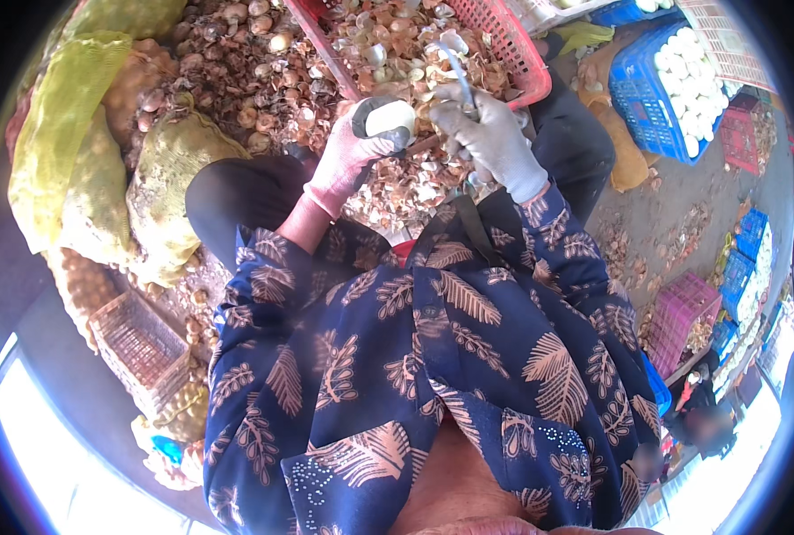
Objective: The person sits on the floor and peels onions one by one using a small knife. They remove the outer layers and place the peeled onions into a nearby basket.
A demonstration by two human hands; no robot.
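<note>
My left hand [360, 144], in a pink glove with dark grey fingers, is closed around a pale peeled onion [389, 119] in front of my lap. Just to its right, my right hand [484, 130], in a light grey glove, grips a knife [456, 70] whose thin blade points up and away from me. The blade does not touch the onion. Under and beyond both hands lie loose onion skins [397, 60], partly inside a red plastic crate [531, 63]. Unpeeled onions [260, 70] are heaped beyond my left hand.
Yellow mesh sacks of onions [169, 180] and an empty woven-looking crate [143, 348] stand at left. At right are a blue crate of peeled onions [644, 100], a purple crate [681, 321] and more blue crates [738, 274]. A person [701, 408] is at the lower right.
</note>
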